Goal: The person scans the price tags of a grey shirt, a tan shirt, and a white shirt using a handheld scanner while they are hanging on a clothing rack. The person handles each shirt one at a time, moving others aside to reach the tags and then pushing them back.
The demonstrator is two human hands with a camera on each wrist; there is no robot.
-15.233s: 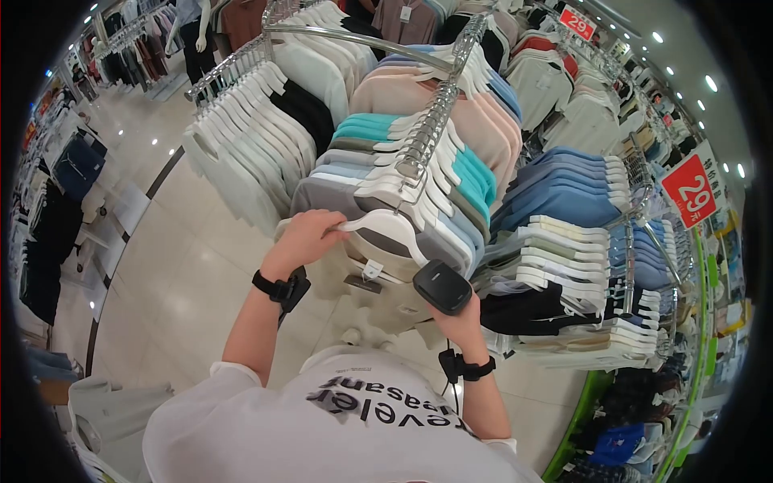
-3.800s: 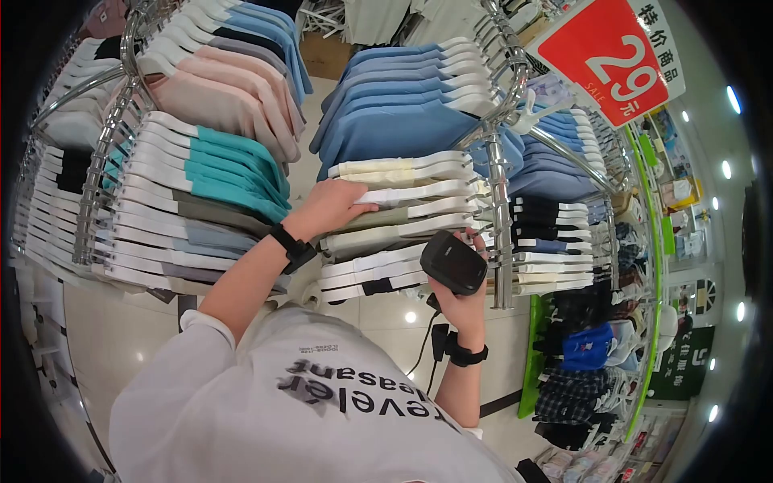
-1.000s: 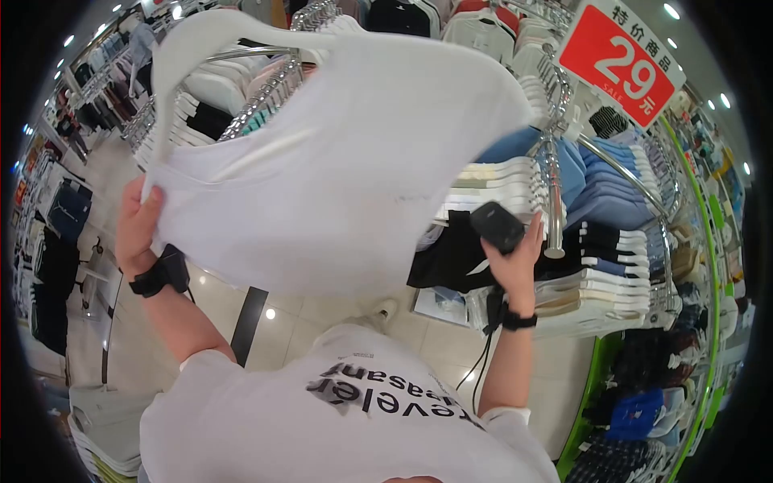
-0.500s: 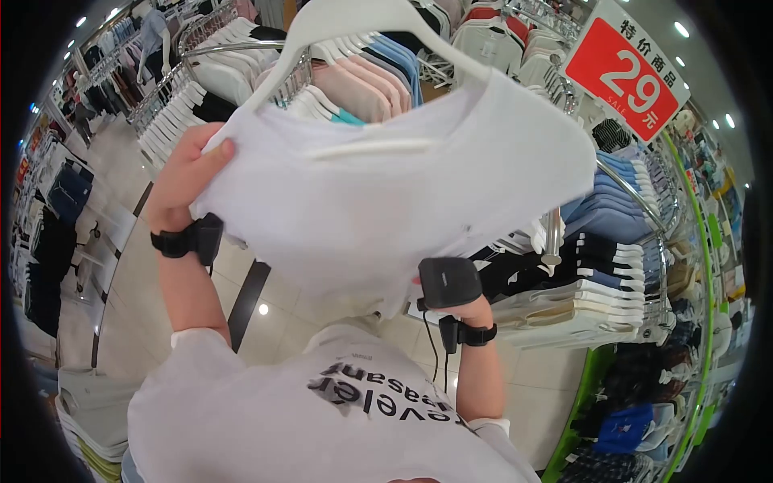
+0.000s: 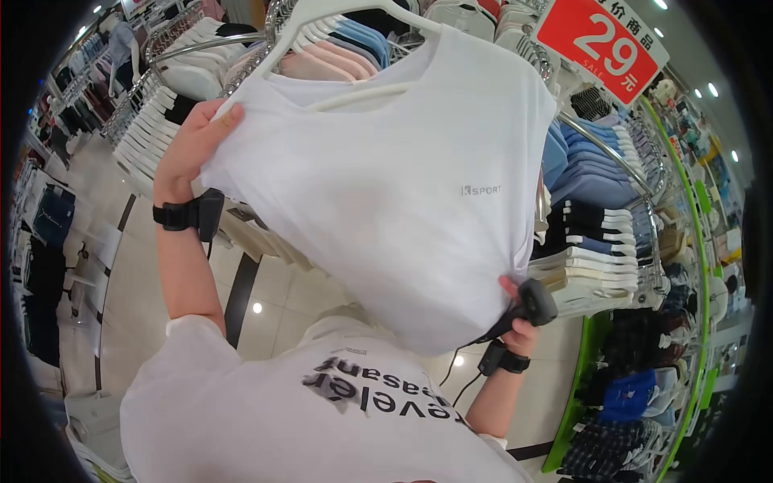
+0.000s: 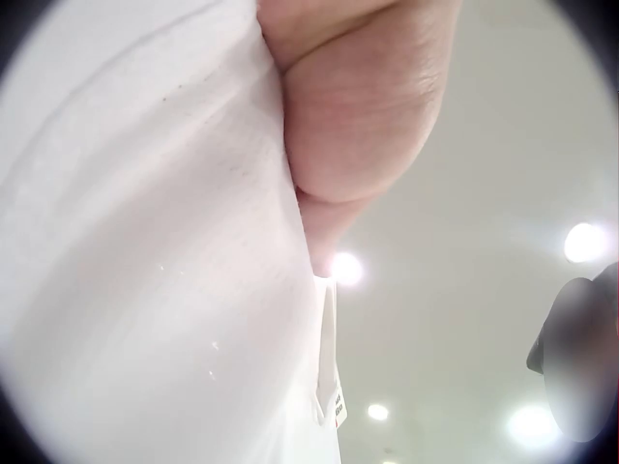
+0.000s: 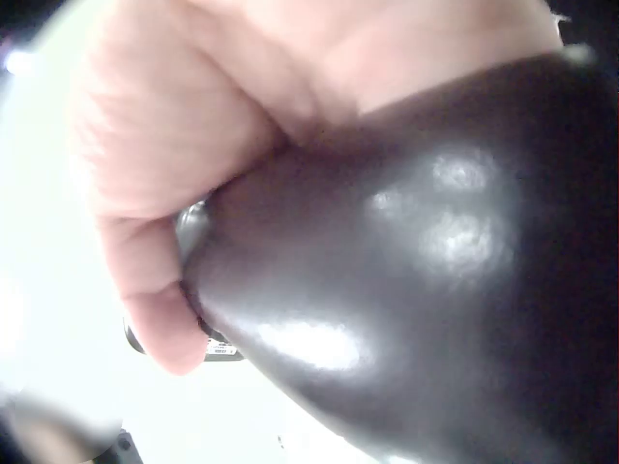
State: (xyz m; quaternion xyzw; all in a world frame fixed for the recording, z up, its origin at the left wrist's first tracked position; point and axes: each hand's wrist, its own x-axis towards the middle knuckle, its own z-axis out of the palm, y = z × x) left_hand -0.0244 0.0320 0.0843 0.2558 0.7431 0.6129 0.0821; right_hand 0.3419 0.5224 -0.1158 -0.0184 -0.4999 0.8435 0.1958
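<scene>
A white T-shirt (image 5: 386, 193) with a small "KSPORT" print hangs on a white hanger (image 5: 354, 6), spread out in front of me in the head view. My left hand (image 5: 193, 145) grips its left shoulder over the hanger's end, thumb on the front. In the left wrist view the hand's palm side (image 6: 363, 121) lies against the white cloth (image 6: 164, 280). My right hand (image 5: 522, 328) holds a black rounded device (image 5: 538, 302), with a fingertip at the shirt's lower right side. The right wrist view shows the glossy dark device (image 7: 416, 261) filling that hand (image 7: 184, 126).
Behind the shirt stands a chrome rack with pink and blue tops (image 5: 322, 60). To the right, blue tops (image 5: 596, 165) and black and white garments (image 5: 592, 253) hang below a red "29" sale sign (image 5: 600, 44). A green-edged shelf (image 5: 580, 394) runs along the right.
My left hand went from one rack to another, and the white T-shirt came out on its hanger. The shirt now faces me, its print showing; my right hand moved to its lower side.
</scene>
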